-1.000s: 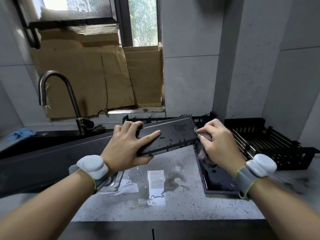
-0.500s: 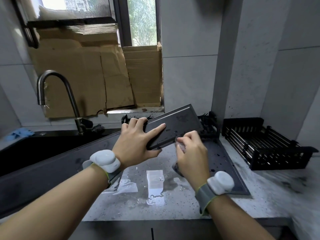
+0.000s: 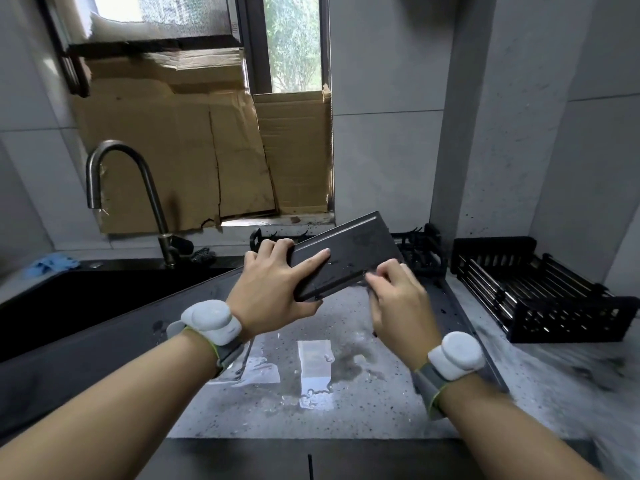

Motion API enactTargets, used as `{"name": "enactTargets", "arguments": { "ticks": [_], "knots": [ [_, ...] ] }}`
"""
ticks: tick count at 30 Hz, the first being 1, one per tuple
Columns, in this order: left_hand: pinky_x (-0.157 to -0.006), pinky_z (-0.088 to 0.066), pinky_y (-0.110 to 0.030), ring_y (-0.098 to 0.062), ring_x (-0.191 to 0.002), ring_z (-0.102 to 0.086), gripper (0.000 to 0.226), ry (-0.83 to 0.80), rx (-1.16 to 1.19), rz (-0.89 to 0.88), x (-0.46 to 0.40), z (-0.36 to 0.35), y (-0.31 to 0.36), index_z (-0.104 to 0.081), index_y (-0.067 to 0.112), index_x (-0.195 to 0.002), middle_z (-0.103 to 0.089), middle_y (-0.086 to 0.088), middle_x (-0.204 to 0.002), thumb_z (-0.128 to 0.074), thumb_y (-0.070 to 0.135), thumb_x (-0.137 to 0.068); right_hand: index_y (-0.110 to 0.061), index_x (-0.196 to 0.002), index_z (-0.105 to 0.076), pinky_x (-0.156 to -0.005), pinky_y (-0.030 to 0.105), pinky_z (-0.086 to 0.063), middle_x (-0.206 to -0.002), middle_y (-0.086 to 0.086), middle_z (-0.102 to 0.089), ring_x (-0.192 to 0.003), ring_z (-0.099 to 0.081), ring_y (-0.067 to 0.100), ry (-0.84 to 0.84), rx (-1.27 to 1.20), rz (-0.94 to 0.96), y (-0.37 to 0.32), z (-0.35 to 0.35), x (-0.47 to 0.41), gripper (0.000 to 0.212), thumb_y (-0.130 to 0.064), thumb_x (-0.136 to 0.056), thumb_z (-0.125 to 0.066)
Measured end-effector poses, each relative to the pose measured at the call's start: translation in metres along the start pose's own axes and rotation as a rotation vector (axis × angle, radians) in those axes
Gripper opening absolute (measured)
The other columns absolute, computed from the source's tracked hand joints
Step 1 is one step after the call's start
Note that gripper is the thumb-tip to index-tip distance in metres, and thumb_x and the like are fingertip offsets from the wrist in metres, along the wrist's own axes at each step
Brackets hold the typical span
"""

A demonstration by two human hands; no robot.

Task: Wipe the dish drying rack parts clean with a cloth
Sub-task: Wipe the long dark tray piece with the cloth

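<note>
**Holding a Dark Rack Tray Above the Wet Bench**

Spreading across the lower view, the speckled grey bench (image 3: 391,403) carries puddles and two wet clear patches near its middle. At its left a black sink (image 3: 86,292) sits under a curved steel faucet (image 3: 138,178), and behind that flattened cardboard (image 3: 194,161) leans against the window. On the right of the bench a black dish rack basket (image 3: 540,299) with metal bars stands near the wall; a second black rack frame (image 3: 422,254) lies at the back, just behind the raised part. A long dark drip tray (image 3: 460,313) lies flat on the bench between the hands and the basket.

The dark rack tray (image 3: 349,258), the part being wiped, is raised above the bench and tilted, its far end higher, with water drops on its face. The left hand (image 3: 273,296) clasps its near-left end, fingers curled over the upper edge, forefinger straight along the face, thumb beneath. The right hand (image 3: 398,303) pinches at the tray's lower edge, fingers bunched; the cloth is almost wholly hidden inside that grip. Each wrist wears a white band device.
</note>
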State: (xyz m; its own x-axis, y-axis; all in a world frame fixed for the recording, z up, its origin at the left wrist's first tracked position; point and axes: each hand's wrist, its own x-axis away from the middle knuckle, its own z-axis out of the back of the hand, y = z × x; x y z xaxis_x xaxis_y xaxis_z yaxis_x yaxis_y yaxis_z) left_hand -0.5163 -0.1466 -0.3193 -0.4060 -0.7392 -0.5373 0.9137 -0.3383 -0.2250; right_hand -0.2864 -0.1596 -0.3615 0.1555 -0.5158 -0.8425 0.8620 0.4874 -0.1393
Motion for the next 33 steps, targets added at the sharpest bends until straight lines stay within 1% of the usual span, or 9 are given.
{"name": "enactTargets", "arguments": {
  "ticks": [5, 9, 12, 15, 19, 22, 26, 29, 33],
  "knots": [
    [-0.082, -0.043, -0.047, -0.037, -0.108, -0.045, 0.083, 0.018, -0.015, -0.011, -0.013, -0.003, 0.012, -0.036, 0.044, -0.15, -0.047, -0.016, -0.127, -0.054, 0.068, -0.073, -0.006, -0.082, -0.065, -0.064, 0.034, -0.047, -0.091, 0.003, -0.052, -0.078, -0.049, 0.022, -0.077, -0.176, 0.064, -0.046, -0.016, 0.012, 0.008, 0.001, -0.084, -0.063],
    [-0.082, -0.044, -0.047, -0.037, -0.108, -0.046, 0.082, 0.012, -0.038, -0.014, -0.006, -0.003, 0.005, -0.035, 0.043, -0.151, -0.047, -0.017, -0.127, -0.053, 0.069, -0.075, -0.013, -0.105, -0.07, -0.061, 0.034, -0.049, -0.094, 0.002, -0.053, -0.081, -0.049, 0.022, -0.152, -0.135, 0.139, -0.034, -0.011, 0.013, 0.028, 0.003, -0.081, -0.068],
    [-0.082, -0.044, -0.047, -0.037, -0.108, -0.047, 0.081, 0.008, -0.006, 0.006, -0.002, -0.001, 0.006, -0.037, 0.042, -0.15, -0.048, -0.017, -0.127, -0.052, 0.069, -0.075, -0.011, -0.11, -0.074, -0.059, 0.036, -0.053, -0.092, 0.005, -0.058, -0.079, -0.052, 0.022, -0.12, -0.063, 0.143, -0.014, 0.0, 0.006, 0.036, 0.007, -0.078, -0.072],
    [-0.083, -0.044, -0.047, -0.038, -0.109, -0.048, 0.082, -0.001, -0.035, 0.002, 0.005, -0.001, -0.003, -0.038, 0.042, -0.15, -0.049, -0.018, -0.128, -0.052, 0.069, -0.074, -0.008, -0.105, -0.076, -0.064, 0.037, -0.053, -0.089, 0.003, -0.057, -0.079, -0.054, 0.021, -0.041, -0.092, 0.033, 0.006, 0.009, -0.001, 0.026, 0.003, -0.082, -0.073],
    [-0.082, -0.043, -0.045, -0.038, -0.109, -0.049, 0.081, 0.017, -0.085, -0.029, 0.013, -0.001, -0.009, -0.039, 0.041, -0.15, -0.049, -0.019, -0.128, -0.053, 0.068, -0.075, -0.013, -0.106, -0.075, -0.081, 0.024, -0.044, -0.095, -0.002, -0.058, -0.09, -0.056, 0.017, 0.084, -0.31, -0.247, 0.015, 0.024, -0.019, 0.021, -0.005, -0.088, -0.068],
    [-0.082, -0.042, -0.046, -0.04, -0.11, -0.049, 0.08, 0.053, -0.114, -0.116, 0.016, 0.004, -0.002, -0.038, 0.038, -0.151, -0.049, -0.022, -0.131, -0.056, 0.065, -0.077, -0.016, -0.104, -0.072, -0.083, 0.024, -0.037, -0.095, -0.001, -0.064, -0.096, -0.053, 0.02, 0.092, -0.278, -0.341, 0.021, 0.03, -0.044, 0.021, -0.008, -0.084, -0.069],
    [-0.082, -0.042, -0.048, -0.042, -0.111, -0.05, 0.082, 0.083, -0.172, -0.183, 0.019, 0.013, 0.003, -0.038, 0.037, -0.151, -0.05, -0.025, -0.132, -0.063, 0.06, -0.076, -0.016, -0.09, -0.072, -0.086, 0.03, -0.039, -0.093, 0.003, -0.06, -0.097, -0.052, 0.027, 0.058, -0.2, -0.349, 0.028, 0.026, -0.064, 0.008, -0.011, -0.083, -0.071],
    [-0.082, -0.043, -0.049, -0.042, -0.112, -0.05, 0.084, 0.1, -0.197, -0.188, 0.019, 0.016, 0.003, -0.038, 0.035, -0.151, -0.051, -0.025, -0.131, -0.066, 0.059, -0.076, -0.013, -0.09, -0.075, -0.087, 0.03, -0.039, -0.095, 0.004, -0.055, -0.096, -0.054, 0.027, 0.029, -0.177, -0.348, 0.026, 0.022, -0.068, 0.007, -0.011, -0.084, -0.071],
    [-0.081, -0.043, -0.048, -0.041, -0.11, -0.052, 0.088, 0.108, -0.202, -0.148, 0.015, 0.015, 0.012, -0.045, 0.016, -0.147, -0.053, -0.022, -0.129, -0.065, 0.059, -0.074, -0.013, -0.094, -0.076, -0.083, 0.031, -0.041, -0.094, 0.006, -0.063, -0.095, -0.056, 0.027, -0.042, -0.122, -0.241, 0.005, 0.014, -0.062, 0.009, -0.014, -0.087, -0.071]
  ]
}}
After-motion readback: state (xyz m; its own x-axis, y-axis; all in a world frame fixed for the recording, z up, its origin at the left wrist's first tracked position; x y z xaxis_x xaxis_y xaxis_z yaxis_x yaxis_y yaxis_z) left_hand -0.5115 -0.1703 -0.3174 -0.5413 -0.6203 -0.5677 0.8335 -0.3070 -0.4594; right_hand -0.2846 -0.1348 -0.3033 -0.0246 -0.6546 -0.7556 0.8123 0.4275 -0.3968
